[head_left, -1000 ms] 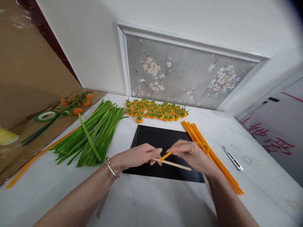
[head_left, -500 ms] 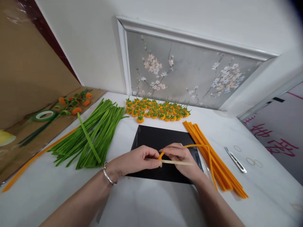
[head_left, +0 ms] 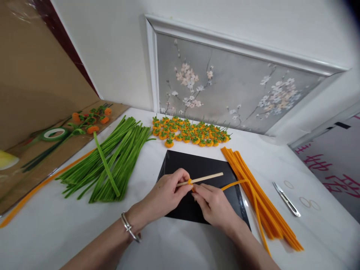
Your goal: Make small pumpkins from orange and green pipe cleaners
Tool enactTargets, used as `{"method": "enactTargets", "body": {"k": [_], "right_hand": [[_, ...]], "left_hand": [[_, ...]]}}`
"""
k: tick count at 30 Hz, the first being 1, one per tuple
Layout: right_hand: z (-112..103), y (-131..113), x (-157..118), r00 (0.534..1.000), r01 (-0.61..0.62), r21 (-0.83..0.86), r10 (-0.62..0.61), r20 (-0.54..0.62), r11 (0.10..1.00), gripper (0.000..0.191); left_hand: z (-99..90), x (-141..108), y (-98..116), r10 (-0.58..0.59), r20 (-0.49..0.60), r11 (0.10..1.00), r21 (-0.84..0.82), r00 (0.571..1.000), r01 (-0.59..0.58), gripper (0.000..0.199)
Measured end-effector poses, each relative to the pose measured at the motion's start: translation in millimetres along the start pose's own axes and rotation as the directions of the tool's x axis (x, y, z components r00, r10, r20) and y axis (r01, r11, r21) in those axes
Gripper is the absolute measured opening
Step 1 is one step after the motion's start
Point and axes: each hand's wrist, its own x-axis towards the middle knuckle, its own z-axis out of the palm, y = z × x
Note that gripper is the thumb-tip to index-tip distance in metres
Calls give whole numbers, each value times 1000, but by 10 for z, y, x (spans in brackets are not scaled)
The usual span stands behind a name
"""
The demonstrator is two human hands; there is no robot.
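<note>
My left hand (head_left: 171, 191), with a silver bangle at the wrist, pinches a thin wooden stick (head_left: 208, 177) that points up to the right. An orange pipe cleaner (head_left: 234, 183) is looped around the stick at my left fingertips. Close beside it, my right hand (head_left: 215, 204) grips the pipe cleaner near the loop, fingers closed. Its long tail runs out behind the right hand, bends sharply and hangs down over the orange bundle. Both hands are above a black board (head_left: 194, 161) lying on the white table.
Straight orange pipe cleaners (head_left: 264, 202) lie right of the board, then a craft knife (head_left: 286, 198) and several rubber bands (head_left: 305, 201). Green pipe cleaners (head_left: 112, 165) lie left. Several small orange pumpkin shapes (head_left: 194, 132) stand behind. Green tape (head_left: 55, 134) rests on cardboard.
The stick has swung from nearly level to tilted up right, and the pipe cleaner now circles it. My right hand has dropped slightly below the stick. The view has shifted a little.
</note>
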Motion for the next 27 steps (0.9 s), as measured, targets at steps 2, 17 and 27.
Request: {"method": "enactTargets", "body": {"k": [2, 17, 27], "right_hand": [[-2, -11, -14, 1000, 12, -39, -11, 24, 999, 20], [-105, -70, -38, 990, 108, -199, -123, -66, 974, 22], [-202, -90, 13, 954, 136, -374, -223, -200, 917, 24]], "left_hand": [[1, 3, -28, 25, -9, 999, 44, 1000, -25, 20], [45, 10, -136, 93, 85, 861, 494, 992, -123, 24], [-32, -10, -148, 153, 214, 913, 343, 965, -221, 19]]}}
